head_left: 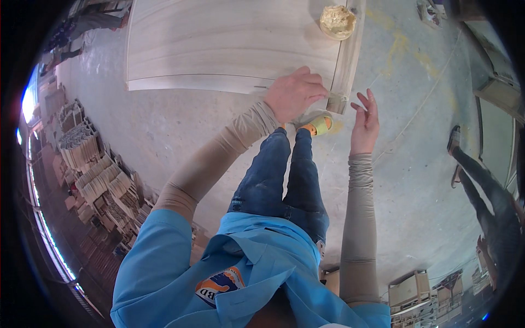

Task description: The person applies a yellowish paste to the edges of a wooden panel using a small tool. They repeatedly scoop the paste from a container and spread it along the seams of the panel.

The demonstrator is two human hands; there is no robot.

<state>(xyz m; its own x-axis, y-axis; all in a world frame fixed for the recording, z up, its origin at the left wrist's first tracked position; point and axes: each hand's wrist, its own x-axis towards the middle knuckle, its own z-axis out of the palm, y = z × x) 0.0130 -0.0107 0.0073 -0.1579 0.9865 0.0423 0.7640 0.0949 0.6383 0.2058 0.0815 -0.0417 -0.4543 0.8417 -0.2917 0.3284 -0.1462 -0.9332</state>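
Note:
My left hand [298, 93] is closed in a pinch beside the near right corner of a pale wooden panel [219, 49]. What its fingertips hold, if anything, is too small to make out. Just right of that corner, my right hand [365, 126] is raised with its fingers apart and slightly bent, holding nothing that I can see. A wooden strip [345, 65] runs along the panel's right edge, its near end between my two hands. Farther up, a round tub of cream-coloured paste [337, 23] sits by that strip.
Stacks of cut wooden pieces [101, 169] line the left side. Another person [481, 186] stands at the right, and one more person [90, 24] is at the far left. Wooden cabinets [410, 290] stand at the lower right. Yellow stains mark the concrete floor [404, 98].

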